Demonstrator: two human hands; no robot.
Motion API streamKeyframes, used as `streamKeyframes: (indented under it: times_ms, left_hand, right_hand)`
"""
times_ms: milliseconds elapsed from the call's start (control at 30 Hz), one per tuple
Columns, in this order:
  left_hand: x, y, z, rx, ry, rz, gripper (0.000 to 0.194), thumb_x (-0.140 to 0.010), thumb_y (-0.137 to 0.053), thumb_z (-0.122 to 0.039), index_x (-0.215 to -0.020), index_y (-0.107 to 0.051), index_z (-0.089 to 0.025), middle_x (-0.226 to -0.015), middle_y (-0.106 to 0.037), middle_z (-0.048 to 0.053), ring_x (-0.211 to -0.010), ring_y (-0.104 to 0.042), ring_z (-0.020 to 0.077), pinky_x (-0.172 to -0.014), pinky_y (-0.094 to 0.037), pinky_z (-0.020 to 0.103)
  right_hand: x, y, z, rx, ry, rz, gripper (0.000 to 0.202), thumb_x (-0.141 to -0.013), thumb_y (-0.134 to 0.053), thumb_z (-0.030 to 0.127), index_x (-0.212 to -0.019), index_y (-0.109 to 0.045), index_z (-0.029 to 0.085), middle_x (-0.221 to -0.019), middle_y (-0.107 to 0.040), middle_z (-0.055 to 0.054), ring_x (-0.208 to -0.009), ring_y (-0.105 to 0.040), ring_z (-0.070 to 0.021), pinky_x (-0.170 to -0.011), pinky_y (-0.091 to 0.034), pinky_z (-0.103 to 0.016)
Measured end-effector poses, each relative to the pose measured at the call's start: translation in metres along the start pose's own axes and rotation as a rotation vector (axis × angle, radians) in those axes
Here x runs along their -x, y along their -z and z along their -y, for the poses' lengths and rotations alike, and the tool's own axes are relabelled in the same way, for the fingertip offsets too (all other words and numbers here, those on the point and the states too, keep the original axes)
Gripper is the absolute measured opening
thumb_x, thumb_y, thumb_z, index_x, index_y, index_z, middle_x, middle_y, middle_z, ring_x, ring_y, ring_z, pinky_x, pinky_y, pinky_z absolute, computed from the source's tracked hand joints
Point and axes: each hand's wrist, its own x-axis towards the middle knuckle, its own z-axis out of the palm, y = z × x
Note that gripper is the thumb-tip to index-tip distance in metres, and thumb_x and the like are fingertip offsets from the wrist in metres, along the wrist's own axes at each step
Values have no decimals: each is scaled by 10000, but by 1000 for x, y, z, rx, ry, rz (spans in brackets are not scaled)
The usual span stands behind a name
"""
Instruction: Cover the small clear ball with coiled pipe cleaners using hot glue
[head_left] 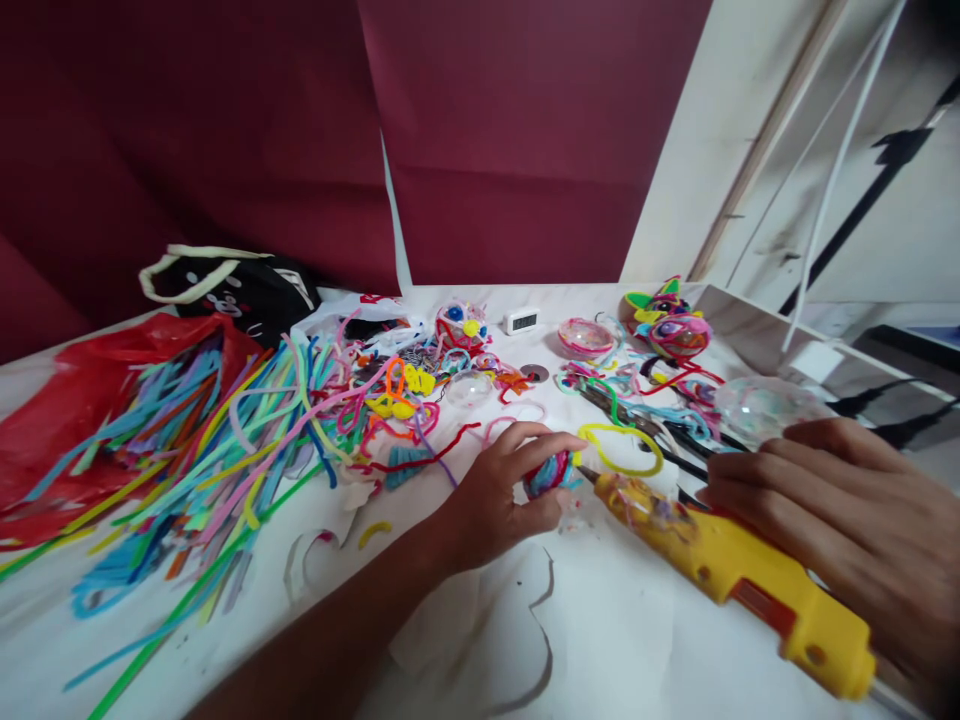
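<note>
My left hand (499, 495) is closed around a small ball wrapped in blue, pink and red pipe cleaner (550, 474), low over the white table. A yellow glue gun (712, 550) is in my right hand (847, 510), its fingers curled over the far side of the body. The gun's nozzle points left and comes close to the ball's right side; whether they touch I cannot tell. Just behind the nozzle lies a loop of yellow pipe cleaner (621, 448). My left fingers partly cover the ball.
Many loose pipe cleaners (247, 450) spread from a red plastic bag (45, 420) at left. Behind stand a black bag (240, 295), decorated balls (459, 328) and a small white digital clock (522, 321). Pliers (600, 402) and a clear plastic dome (765, 405) lie toward the right.
</note>
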Motion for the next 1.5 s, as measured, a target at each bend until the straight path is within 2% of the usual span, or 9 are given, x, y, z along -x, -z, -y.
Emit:
streamKeyframes:
  times_ms: [100, 300, 367, 500, 800, 1000, 1133, 1300, 1500]
  left_hand:
    - [0, 0, -1, 12, -2, 0, 409, -822, -590, -256, -1231, -603, -239, -1240, -574, 75, -1186, -544, 213, -1038, -433, 371]
    - [0, 0, -2, 26, -25, -6, 416, -828, -587, -243, -1243, -597, -219, -1218, -574, 75, -1164, -552, 202, -1042, -427, 361]
    - [0, 0, -2, 26, -29, -7, 422, -831, -589, -243, -1252, -593, -217, -1217, -576, 74, -1165, -550, 202, -1044, -427, 362]
    - [0, 0, -2, 29, -24, -11, 434, -835, -596, -253, -1268, -586, -229, -1215, -580, 70, -1159, -552, 201, -1019, -451, 356]
    - [-1, 0, 4, 12, -3, -52, 421, -833, -590, -255, -1253, -595, -220, -1242, -598, 75, -1175, -557, 204, -1022, -442, 344]
    - [-4, 1, 11, 44, 19, -98, 419, -848, -571, -270, -1261, -598, -204, -1235, -600, 84, -1183, -557, 215, -1024, -431, 319]
    - [-5, 2, 15, 16, 11, -107, 414, -863, -562, -279, -1268, -587, -197, -1253, -595, 80, -1208, -547, 214, -1057, -401, 317]
    - [-5, 2, 14, -7, 13, -91, 409, -872, -559, -292, -1271, -585, -207, -1256, -595, 71, -1205, -552, 210, -1052, -411, 314]
    - [-4, 1, 11, -37, -21, -74, 414, -866, -557, -286, -1272, -584, -206, -1258, -593, 81, -1201, -555, 219, -1046, -423, 335]
  right_hand:
    - [7, 0, 1, 10, 58, 64, 246, -945, -447, 345, -1048, -586, 170, -913, -693, -113, -767, -641, -287, -725, -403, -493]
    - [11, 1, 1, -31, -13, 59, 254, -946, -370, 194, -1087, -582, 185, -955, -686, -110, -815, -636, -265, -749, -394, -475]
    - [14, 0, 1, -27, -6, 59, 246, -952, -384, 229, -1094, -579, 178, -963, -684, -116, -833, -634, -272, -749, -391, -479]
    - [20, -1, 3, -26, -25, 51, 306, -916, -507, 413, -1100, -563, 176, -970, -674, -124, -827, -620, -294, -730, -391, -494]
    - [46, -4, 11, -25, -224, -37, 272, -927, -416, 281, -1171, -533, 249, -1069, -621, -119, -932, -589, -331, -755, -456, -485]
    - [68, -24, 22, -66, -331, 141, 307, -921, -406, 163, -1181, -543, 253, -1116, -643, -105, -939, -641, -278, -795, -521, -423]
    - [68, -32, 29, -215, -389, 219, 273, -948, -418, 185, -1189, -533, 242, -1154, -616, -110, -941, -648, -231, -781, -554, -358]
    - [64, -43, 30, -425, -490, 410, 288, -953, -421, 195, -1223, -520, 220, -1217, -546, -134, -1002, -613, -227, -863, -538, -384]
    - [59, -53, 26, -456, -494, 472, 309, -920, -466, 190, -1214, -560, 177, -1211, -546, -165, -1025, -607, -261, -887, -533, -437]
